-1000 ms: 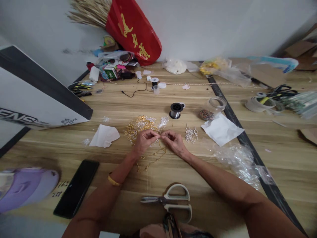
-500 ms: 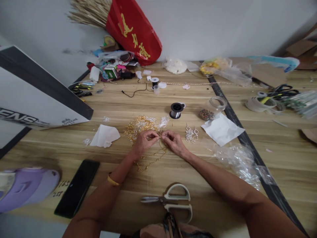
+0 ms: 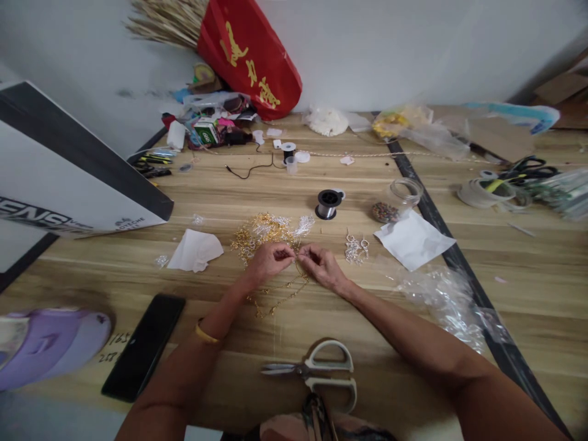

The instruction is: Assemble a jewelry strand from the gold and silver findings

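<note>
My left hand (image 3: 272,262) and my right hand (image 3: 323,264) meet fingertip to fingertip over the wooden table, both closed in a pinch. From between them a thin gold chain (image 3: 290,296) hangs down and loops onto the wood; its upper end is at my fingertips. Any smaller part held there is too tiny to make out. Just behind my hands lies a tangled heap of gold and silver chains (image 3: 261,229). Beside my right hand is a small pile of silver chain pieces (image 3: 356,248). Scissors (image 3: 312,370) with white handles lie in front of me, blades to the left.
A spool of clear thread (image 3: 327,204) stands behind the chains. Right of it are a glass jar (image 3: 404,195) with beads, white paper (image 3: 416,241) and crinkled plastic bags (image 3: 443,300). A black phone (image 3: 144,348), a purple device (image 3: 55,349) and a large box (image 3: 82,177) occupy the left.
Both hands stay at nearly the same spot, still pinching. The left wrist has turned slightly. The whole view has shifted a little.
</note>
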A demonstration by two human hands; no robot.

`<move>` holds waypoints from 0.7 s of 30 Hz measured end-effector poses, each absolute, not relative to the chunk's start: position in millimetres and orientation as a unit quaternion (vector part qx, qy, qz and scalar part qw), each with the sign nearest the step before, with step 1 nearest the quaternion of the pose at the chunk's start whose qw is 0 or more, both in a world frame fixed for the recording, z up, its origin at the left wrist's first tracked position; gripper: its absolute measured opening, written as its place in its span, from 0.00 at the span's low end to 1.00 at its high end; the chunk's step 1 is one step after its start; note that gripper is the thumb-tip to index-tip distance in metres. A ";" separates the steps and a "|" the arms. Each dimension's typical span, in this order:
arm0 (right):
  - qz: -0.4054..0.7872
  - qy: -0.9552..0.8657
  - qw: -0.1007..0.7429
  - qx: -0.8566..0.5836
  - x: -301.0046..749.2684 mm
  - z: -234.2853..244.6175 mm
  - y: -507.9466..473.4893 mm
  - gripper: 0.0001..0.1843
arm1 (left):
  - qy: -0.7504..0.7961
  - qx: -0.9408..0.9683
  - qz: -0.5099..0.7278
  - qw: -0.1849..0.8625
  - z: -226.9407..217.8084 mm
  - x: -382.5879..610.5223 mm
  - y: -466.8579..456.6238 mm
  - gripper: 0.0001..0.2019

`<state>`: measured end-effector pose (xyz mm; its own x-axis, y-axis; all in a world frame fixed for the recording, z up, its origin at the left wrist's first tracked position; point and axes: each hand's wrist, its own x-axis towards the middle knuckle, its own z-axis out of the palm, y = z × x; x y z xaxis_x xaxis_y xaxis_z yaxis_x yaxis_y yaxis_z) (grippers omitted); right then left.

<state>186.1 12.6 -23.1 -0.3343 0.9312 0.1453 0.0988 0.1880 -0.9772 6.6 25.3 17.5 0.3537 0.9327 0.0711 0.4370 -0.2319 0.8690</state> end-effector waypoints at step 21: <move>0.478 -0.612 0.467 -0.423 185.5 -17.4 11.1 0.15 | 0.461 0.622 0.327 0.542 4.8 1.2 28.9 0.10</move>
